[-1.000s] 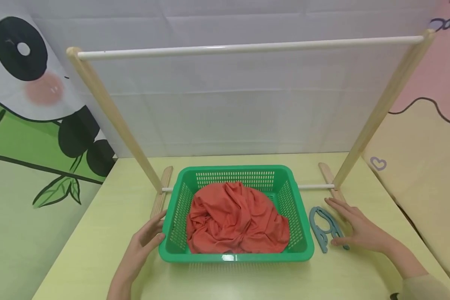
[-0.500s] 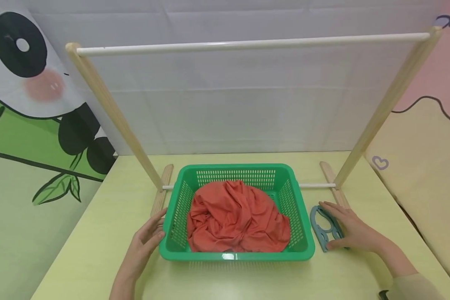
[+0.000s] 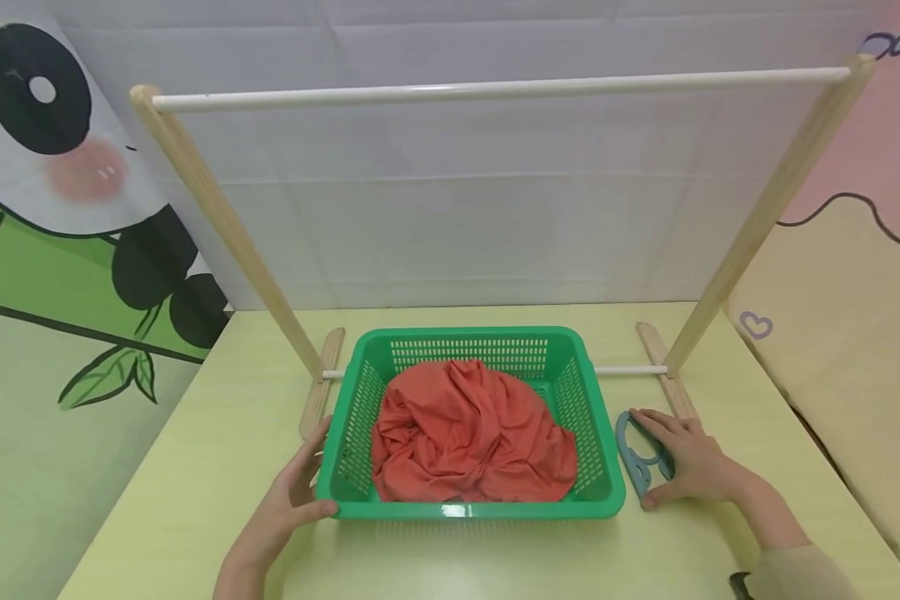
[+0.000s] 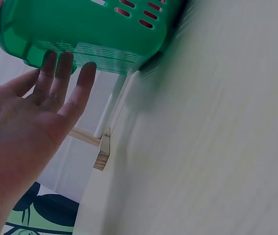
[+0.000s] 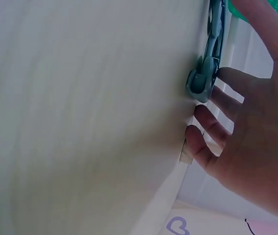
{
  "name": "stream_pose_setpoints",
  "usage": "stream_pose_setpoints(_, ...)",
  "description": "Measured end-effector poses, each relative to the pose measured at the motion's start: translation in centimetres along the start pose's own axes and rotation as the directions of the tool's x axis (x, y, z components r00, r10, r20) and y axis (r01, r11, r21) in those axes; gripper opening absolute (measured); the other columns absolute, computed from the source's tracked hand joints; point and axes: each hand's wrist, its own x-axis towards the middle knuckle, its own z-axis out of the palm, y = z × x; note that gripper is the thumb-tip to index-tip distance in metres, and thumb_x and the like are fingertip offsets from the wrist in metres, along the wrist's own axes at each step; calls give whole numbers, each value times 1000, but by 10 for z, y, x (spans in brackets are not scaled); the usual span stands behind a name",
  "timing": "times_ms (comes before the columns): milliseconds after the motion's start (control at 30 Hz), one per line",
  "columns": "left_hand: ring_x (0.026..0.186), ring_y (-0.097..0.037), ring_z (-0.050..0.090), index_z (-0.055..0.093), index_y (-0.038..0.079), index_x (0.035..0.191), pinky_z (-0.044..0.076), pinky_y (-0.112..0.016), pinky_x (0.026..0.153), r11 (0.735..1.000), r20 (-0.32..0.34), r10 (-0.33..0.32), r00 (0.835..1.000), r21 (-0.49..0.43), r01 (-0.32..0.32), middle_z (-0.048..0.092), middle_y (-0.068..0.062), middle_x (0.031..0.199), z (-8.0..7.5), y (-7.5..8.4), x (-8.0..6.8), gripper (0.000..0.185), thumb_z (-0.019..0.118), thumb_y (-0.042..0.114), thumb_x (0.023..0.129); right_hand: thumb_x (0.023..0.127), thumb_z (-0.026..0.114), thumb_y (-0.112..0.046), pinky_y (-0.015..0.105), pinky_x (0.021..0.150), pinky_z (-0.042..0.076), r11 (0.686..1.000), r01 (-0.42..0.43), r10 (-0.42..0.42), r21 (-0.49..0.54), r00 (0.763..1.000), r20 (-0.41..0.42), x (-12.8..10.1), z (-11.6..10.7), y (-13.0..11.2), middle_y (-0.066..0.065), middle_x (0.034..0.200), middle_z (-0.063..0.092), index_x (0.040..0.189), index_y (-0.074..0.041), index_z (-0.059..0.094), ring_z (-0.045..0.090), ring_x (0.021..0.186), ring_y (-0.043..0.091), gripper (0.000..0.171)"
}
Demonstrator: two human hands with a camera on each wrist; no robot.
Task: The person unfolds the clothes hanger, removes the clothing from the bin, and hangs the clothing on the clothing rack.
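A green slotted basket [image 3: 465, 510] stands on the table with a crumpled orange-red cloth [image 3: 468, 433] in it. My left hand [image 3: 292, 492] lies against its left front corner. In the left wrist view its straight fingers [image 4: 63, 73] touch the basket wall [image 4: 90, 29]. A folded blue-grey hanger [image 3: 630, 450] lies flat just right of the basket. My right hand [image 3: 682, 462] rests on it, fingers laid over its right side and thumb at its near end. In the right wrist view the hanger [image 5: 210, 58] sits at the fingertips of my right hand [image 5: 256, 122].
A wooden drying rack straddles the basket, with a white top rail [image 3: 495, 87], slanted posts and flat feet [image 3: 322, 392] on the pale yellow table [image 3: 495, 558]. A fabric backdrop hangs behind it. The table's left edge drops off near my left arm.
My right hand has slid left over the hanger, which has shifted slightly towards the basket. My left thumb has moved onto the basket's front corner.
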Motion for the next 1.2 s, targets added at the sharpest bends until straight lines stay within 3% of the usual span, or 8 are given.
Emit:
stream_pose_setpoints(233,125,1,43,9,23,152,49,-25,91,999,-15,-23,1000,32,24,23,4,151,0,3,0,94,66,-2,80,48,79,-66,38,75,36,1000,-22,22,12,1000,17,-2,-1,-3,11,148,33,146,-19,31,32,113,27,119)
stream_pose_setpoints(433,125,3,42,8,23,152,48,-25,92,999,-14,-40,999,4,40,20,6,152,1,-1,-3,93,64,-1,82,49,82,-61,41,80,38,998,-23,21,57,999,39,-5,-1,-3,12,149,33,145,-19,33,33,115,28,116)
stream_pose_setpoints(633,127,7,39,10,26,151,40,-16,96,997,-51,-77,996,23,78,15,4,157,4,-3,-8,85,61,4,87,50,85,-51,52,85,40,994,37,-39,102,999,15,-7,-4,-3,17,147,35,144,-16,36,34,118,33,111)
stream_pose_setpoints(800,127,8,38,13,29,151,41,-18,95,995,-85,-103,991,-1,104,14,5,157,8,0,-9,81,59,5,89,52,87,-42,63,89,38,986,61,-60,153,998,-9,-10,-8,-2,22,140,38,141,-7,36,35,123,41,109)
stream_pose_setpoints(933,126,9,39,13,28,151,41,-18,95,995,-95,-103,990,-18,102,12,3,158,10,1,-9,79,57,5,90,51,88,-43,52,84,42,987,34,-33,156,999,-8,-11,-10,1,16,136,44,141,-13,37,40,114,33,108)
stream_pose_setpoints(1067,125,9,40,14,30,150,41,-18,94,992,-110,-127,986,-16,126,12,1,158,11,2,-8,78,57,6,90,51,88,-45,38,79,37,985,42,-41,169,999,-14,-10,-9,8,6,126,52,141,-20,39,39,103,25,106)
stream_pose_setpoints(1200,124,10,41,15,30,150,41,-18,94,991,-120,-136,983,-10,136,14,1,158,11,3,-9,78,58,6,90,54,87,-44,31,76,38,979,29,-33,204,999,19,-10,-11,8,7,120,53,142,-22,36,40,100,24,104)
